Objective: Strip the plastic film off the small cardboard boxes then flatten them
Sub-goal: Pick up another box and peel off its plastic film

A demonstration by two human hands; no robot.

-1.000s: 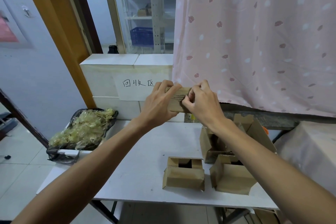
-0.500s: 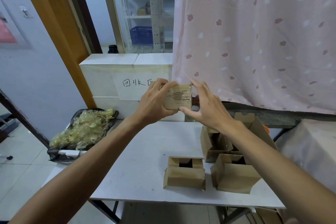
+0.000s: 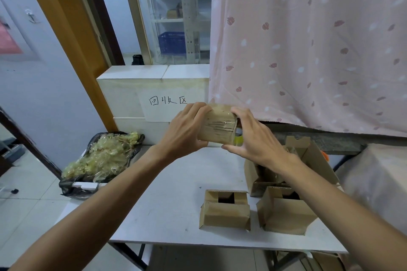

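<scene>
Readable text: one sign only.
White paper sheet [image 3: 164, 110] taped on the white block [image 3: 130, 86] is showing handwritten "回收区".

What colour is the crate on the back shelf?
Blue crate, clearest in the head view.

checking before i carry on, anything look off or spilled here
Nothing is spilled. The stripped film is heaped well above the rim of its black bag at the left end of the table, so scraps could slide off.
</scene>
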